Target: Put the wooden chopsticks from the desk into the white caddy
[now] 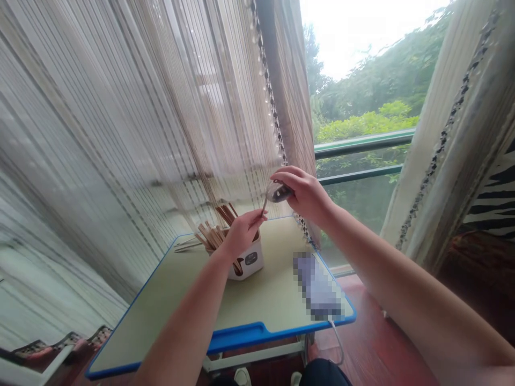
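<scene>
Over the back of the small table, both my hands are raised and hold what looks like a metal spoon (276, 192). My left hand (242, 231) pinches its thin handle from below. My right hand (303, 192) is closed around the shiny, dark rounded end, and the fingers cover part of it. Just behind and below my left hand stands a white utensil holder (254, 261) with a dark oval label. Wooden chopsticks (212, 236) lean out of its left side, and darker chopsticks (227, 213) stick up at the back. My left wrist hides part of the holder.
The cream table (161, 305) has a blue rim. Thin metal utensils (188, 245) lie at its back left. A blurred-out phone-like object (319, 287) with a white cable (340, 343) rests at the right. Striped curtains (120, 107) hang close behind; a window with railings is at the right.
</scene>
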Motion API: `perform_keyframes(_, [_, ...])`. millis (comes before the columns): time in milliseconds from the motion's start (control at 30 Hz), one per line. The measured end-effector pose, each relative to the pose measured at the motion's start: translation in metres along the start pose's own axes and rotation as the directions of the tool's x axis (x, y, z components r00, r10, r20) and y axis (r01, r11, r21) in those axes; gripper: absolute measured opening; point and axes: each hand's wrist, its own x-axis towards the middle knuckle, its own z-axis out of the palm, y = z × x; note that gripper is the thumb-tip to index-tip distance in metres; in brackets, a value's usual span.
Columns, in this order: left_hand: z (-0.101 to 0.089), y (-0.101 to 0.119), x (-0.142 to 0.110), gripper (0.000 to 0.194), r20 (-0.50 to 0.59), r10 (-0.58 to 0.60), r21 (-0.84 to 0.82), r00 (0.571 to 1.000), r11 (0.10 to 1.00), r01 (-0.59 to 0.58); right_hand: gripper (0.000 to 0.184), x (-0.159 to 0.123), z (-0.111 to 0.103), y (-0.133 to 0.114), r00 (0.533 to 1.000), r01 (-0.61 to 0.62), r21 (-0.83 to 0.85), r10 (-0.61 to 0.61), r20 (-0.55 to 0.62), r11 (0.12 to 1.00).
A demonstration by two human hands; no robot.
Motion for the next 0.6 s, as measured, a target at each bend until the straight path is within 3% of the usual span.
perform_keyframes(300, [0.022,-0.044,-0.014,0.023,0.059,-0.175,0.039,0.983,0.984,0.173,0.042,-0.015,0.03,0.003,0.928,0.058,-0.204,0.022,0.371,0.977])
perform_keyframes(600, [0.023,-0.037,-0.016,0.017,0.048,-0.155,0.223,0.987,0.965,0.141,0.045,-0.052,0.057,0.017,0.889,-0.078,-0.193,0.156,0.43,0.978])
